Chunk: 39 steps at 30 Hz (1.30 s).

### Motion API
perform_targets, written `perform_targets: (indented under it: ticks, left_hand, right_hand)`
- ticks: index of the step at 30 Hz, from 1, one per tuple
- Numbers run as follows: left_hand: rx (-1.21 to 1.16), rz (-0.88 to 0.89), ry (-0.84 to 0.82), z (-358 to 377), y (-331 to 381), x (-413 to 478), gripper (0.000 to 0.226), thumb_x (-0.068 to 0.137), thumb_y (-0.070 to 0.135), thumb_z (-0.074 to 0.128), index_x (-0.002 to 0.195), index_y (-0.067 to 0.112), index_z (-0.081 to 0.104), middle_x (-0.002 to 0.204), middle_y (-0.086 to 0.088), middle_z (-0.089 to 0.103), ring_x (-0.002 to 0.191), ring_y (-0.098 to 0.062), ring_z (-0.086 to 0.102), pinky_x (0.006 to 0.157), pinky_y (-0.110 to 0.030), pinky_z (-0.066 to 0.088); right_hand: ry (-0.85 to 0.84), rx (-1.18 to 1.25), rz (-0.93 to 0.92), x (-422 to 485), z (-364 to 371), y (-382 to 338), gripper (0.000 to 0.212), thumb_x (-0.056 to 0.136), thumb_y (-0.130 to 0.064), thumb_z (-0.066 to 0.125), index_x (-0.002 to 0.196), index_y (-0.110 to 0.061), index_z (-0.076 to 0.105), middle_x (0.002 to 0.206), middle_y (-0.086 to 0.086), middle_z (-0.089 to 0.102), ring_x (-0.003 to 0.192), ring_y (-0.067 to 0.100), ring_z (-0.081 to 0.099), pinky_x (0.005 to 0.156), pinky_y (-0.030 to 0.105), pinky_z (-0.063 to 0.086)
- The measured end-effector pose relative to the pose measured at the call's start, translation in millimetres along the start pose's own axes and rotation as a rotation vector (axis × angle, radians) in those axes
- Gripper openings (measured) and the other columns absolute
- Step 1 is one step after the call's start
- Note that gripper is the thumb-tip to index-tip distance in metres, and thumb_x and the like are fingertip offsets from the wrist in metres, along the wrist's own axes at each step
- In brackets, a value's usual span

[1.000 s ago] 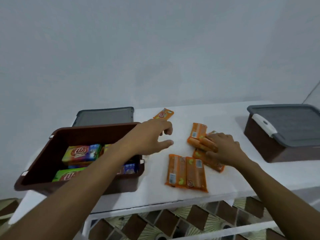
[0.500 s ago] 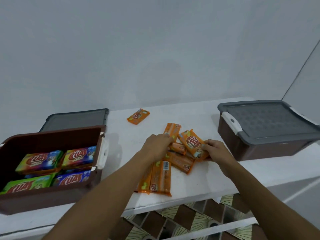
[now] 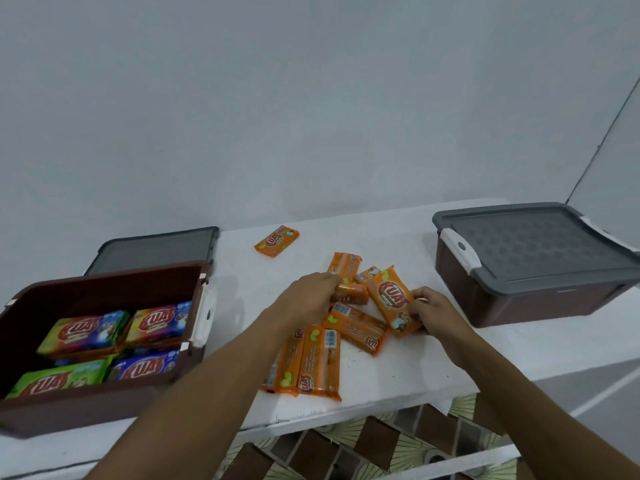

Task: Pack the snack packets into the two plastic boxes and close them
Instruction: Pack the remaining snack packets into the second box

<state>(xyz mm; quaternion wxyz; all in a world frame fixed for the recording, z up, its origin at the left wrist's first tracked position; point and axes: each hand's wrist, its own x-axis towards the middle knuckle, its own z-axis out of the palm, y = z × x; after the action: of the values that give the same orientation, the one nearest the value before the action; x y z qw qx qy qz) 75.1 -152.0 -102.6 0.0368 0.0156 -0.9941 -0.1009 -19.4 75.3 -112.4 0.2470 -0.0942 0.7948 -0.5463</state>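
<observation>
Orange packets [image 3: 358, 329] lie scattered on the table [image 3: 398, 244] right under my hands. My right hand [image 3: 431, 315] pinches the near end of the face-up packet [image 3: 389, 297], its long axis running away from me. My left hand [image 3: 308, 301] curls round a short packet [image 3: 353, 294]; the open box [image 3: 104, 282] sits left, nearer that hand, and the closed box [image 3: 519, 303] right.
</observation>
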Motion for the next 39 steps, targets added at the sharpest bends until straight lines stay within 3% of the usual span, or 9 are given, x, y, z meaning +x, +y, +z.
perform_targets:
  ticks: [5, 10, 15, 18, 24, 29, 32, 36, 39]
  left_hand:
    - [-0.192, -0.112, 0.188, -10, -13, -13, 0.025, 0.101, 0.017, 0.037, 0.123, 0.012, 0.049, 0.116, -0.010, 0.062, 0.101, -0.022, 0.059, 0.081, -0.034, 0.049]
    - [-0.404, -0.291, 0.064, -30, -12, -25, 0.026, 0.102, 0.021, 0.034, 0.114, 0.016, 0.056, 0.114, -0.012, 0.066, 0.089, -0.018, 0.065, 0.063, -0.024, 0.050]
    - [-0.618, -0.433, -0.073, -42, -4, -43, 0.060, 0.101, 0.055, 0.015, 0.115, 0.020, 0.062, 0.110, -0.005, 0.067, 0.093, -0.010, 0.063, 0.077, -0.025, 0.047]
    - [-0.705, -0.460, -0.137, -45, -2, -53, 0.083, 0.086, 0.074, 0.003, 0.110, 0.024, 0.065, 0.106, -0.003, 0.068, 0.097, -0.013, 0.064, 0.085, -0.030, 0.045]
    - [-0.742, -0.497, -0.207, -42, -3, -68, 0.091, 0.080, 0.078, -0.002, 0.109, 0.023, 0.065, 0.107, -0.004, 0.068, 0.098, -0.016, 0.063, 0.089, -0.033, 0.045]
    - [-0.454, -0.411, -0.288, -33, -5, -71, 0.055, 0.094, 0.063, 0.036, 0.119, 0.020, 0.059, 0.122, -0.004, 0.061, 0.106, -0.017, 0.059, 0.091, -0.033, 0.048]
    - [-0.063, -0.301, -0.338, -26, -7, -72, 0.067, 0.082, 0.059, 0.063, 0.135, 0.022, 0.046, 0.127, -0.002, 0.051, 0.113, -0.017, 0.051, 0.096, -0.036, 0.046]
    - [0.139, -0.196, -0.272, -21, -7, -71, 0.079, 0.081, 0.057, 0.064, 0.146, 0.025, 0.033, 0.135, 0.000, 0.044, 0.122, -0.019, 0.042, 0.098, -0.039, 0.042]
    - [0.214, -0.181, -0.236, -21, -4, -71, 0.073, 0.085, 0.063, 0.055, 0.147, 0.036, 0.029, 0.138, 0.000, 0.037, 0.114, -0.021, 0.053, 0.087, -0.036, 0.049]
  right_hand:
    - [-0.020, -0.043, -0.015, -10, -3, -4, 0.018, 0.098, -0.011, 0.041, 0.104, -0.017, 0.057, 0.096, 0.009, 0.070, 0.082, 0.022, 0.070, 0.067, 0.034, 0.058]
    - [-0.084, -0.065, -0.044, -22, 0, -16, 0.025, 0.098, -0.009, 0.037, 0.107, -0.021, 0.057, 0.096, 0.005, 0.070, 0.075, 0.016, 0.069, 0.057, 0.026, 0.052]
    - [-0.122, -0.104, -0.075, -30, 7, -23, 0.027, 0.099, -0.008, 0.034, 0.112, -0.018, 0.055, 0.096, -0.001, 0.067, 0.077, 0.013, 0.067, 0.059, 0.025, 0.052]
    - [-0.149, -0.160, -0.085, -32, 9, -24, 0.029, 0.098, -0.008, 0.034, 0.110, -0.022, 0.057, 0.101, -0.001, 0.069, 0.082, 0.014, 0.071, 0.072, 0.034, 0.058]
    - [-0.195, -0.339, -0.173, -33, 15, -23, 0.030, 0.099, -0.011, 0.035, 0.113, -0.026, 0.057, 0.123, 0.001, 0.057, 0.102, 0.018, 0.065, 0.078, 0.030, 0.057]
    - [-0.192, -0.456, -0.219, -30, 15, -27, 0.028, 0.097, -0.017, 0.051, 0.124, -0.022, 0.057, 0.131, 0.004, 0.056, 0.105, 0.015, 0.061, 0.077, 0.023, 0.055]
    - [-0.266, -0.669, -0.282, -33, 16, -33, 0.055, 0.085, -0.022, 0.071, 0.136, -0.018, 0.050, 0.126, 0.001, 0.055, 0.100, 0.009, 0.053, 0.077, 0.015, 0.047]
    - [-0.284, -0.841, -0.324, -34, 26, -32, 0.076, 0.077, -0.027, 0.079, 0.142, -0.018, 0.041, 0.139, 0.002, 0.049, 0.116, 0.011, 0.050, 0.092, 0.019, 0.042]
    - [-0.262, -0.874, -0.348, -29, 30, -27, 0.075, 0.079, -0.031, 0.078, 0.143, -0.020, 0.040, 0.141, 0.002, 0.047, 0.124, 0.016, 0.049, 0.098, 0.025, 0.043]
